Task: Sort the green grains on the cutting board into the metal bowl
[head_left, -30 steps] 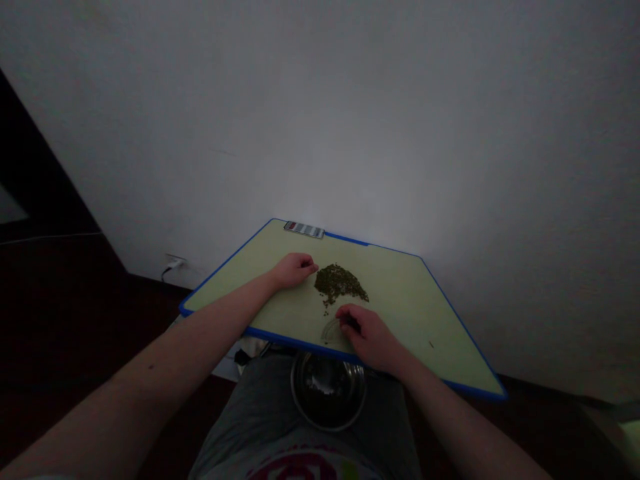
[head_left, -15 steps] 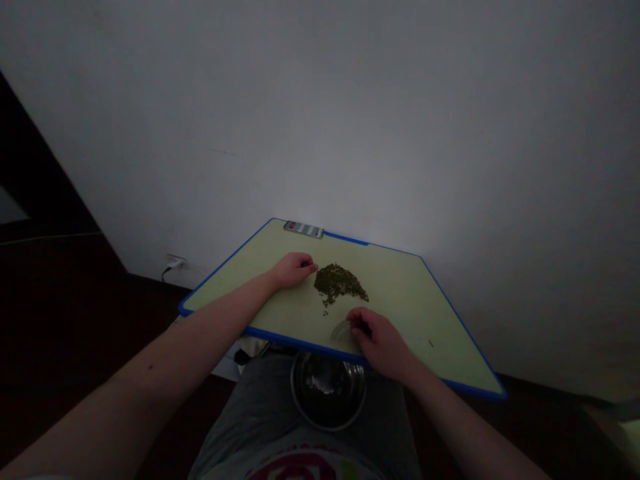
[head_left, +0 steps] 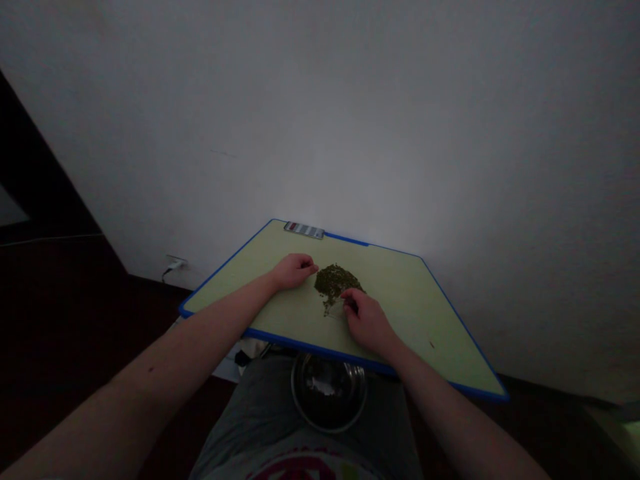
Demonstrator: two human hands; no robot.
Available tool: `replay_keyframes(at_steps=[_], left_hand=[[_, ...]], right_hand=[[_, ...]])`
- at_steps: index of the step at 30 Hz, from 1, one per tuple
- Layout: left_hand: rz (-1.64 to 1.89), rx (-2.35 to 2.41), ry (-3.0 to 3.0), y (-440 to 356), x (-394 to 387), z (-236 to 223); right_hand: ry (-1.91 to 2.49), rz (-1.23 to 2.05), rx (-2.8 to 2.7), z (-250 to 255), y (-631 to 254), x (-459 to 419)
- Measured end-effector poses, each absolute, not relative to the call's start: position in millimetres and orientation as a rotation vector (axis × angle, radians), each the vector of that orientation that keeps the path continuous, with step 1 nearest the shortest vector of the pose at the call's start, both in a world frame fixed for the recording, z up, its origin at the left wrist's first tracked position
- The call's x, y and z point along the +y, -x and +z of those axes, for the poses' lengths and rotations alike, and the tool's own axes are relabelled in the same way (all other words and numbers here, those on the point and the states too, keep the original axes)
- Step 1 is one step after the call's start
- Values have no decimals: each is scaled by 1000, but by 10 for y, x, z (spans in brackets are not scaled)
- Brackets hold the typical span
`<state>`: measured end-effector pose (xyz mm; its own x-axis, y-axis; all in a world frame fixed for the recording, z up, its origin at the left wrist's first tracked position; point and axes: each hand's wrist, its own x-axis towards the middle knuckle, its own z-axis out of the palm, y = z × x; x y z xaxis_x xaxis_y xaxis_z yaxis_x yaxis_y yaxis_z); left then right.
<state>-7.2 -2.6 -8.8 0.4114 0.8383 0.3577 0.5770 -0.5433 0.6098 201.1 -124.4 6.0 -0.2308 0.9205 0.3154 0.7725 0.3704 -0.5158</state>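
A pale green table [head_left: 400, 293] with a blue rim holds a small heap of dark green grains [head_left: 334, 281]. My left hand [head_left: 294, 270] rests curled on the table just left of the heap, its fingertips pinched together. My right hand [head_left: 364, 319] is at the heap's near right edge, its fingers closed on a small clear piece whose shape I cannot make out in the dim light. A steel bowl [head_left: 329, 395] sits in my lap below the table's near edge.
A phone [head_left: 304, 230] lies at the far edge of the table. A white wall rises behind. A wall socket with a plug [head_left: 174, 263] is low on the left. A tiny speck [head_left: 431, 345] lies on the table's right side.
My right hand has moved from the table's near edge up to the heap, carrying the clear piece with it. The left hand has stayed put.
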Motion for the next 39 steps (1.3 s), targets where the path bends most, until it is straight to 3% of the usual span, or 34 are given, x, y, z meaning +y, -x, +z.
replay_keyframes(at_steps=[13,27,39], left_hand=[[911,1222,-2263,72,-59,-59],[913,1214,-2274,72,-44,-58],[899,1232,-2279,71,-64,-49]], right_hand=[[1270,606,-2204,171,-1981,-1477],[1267,669,-2191,174,-2041,-1606],[1487,301,-2052,78,-2172,-1329]])
